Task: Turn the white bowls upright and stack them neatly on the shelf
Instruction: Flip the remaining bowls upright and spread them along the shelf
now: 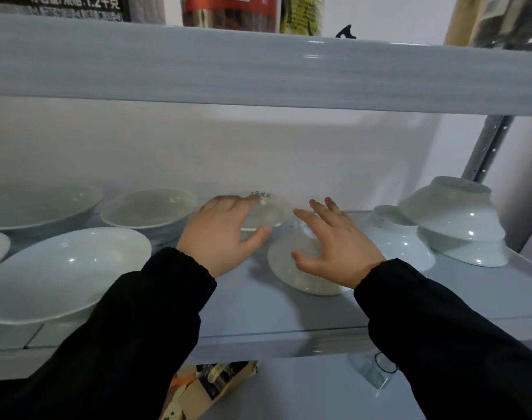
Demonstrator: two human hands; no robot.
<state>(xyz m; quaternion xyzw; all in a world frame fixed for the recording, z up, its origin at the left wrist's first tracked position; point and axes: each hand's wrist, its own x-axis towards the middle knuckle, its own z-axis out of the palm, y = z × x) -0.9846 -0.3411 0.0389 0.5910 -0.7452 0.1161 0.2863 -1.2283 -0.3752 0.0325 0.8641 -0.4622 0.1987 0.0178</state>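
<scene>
Your right hand (pixel 334 247) rested on the overturned white bowl (pixel 295 271) on the shelf (pixel 258 310), fingers (pixel 307 221) spread apart. Just left of that bowl, your left hand (pixel 225 234) reached over a second bowl (pixel 269 215), fingers also splayed. Right of it sat more overturned bowls (pixel 395 241).

Both arms reach forward in black sleeves (pixel 143 313), the left from 7 o'clock, the right from 5 o'clock. The left hand (pixel 225 234) is palm down, fingers loosely spread toward 1 o'clock. The right hand (pixel 334 247) is splayed likewise, fingers toward 11 o'clock.
</scene>
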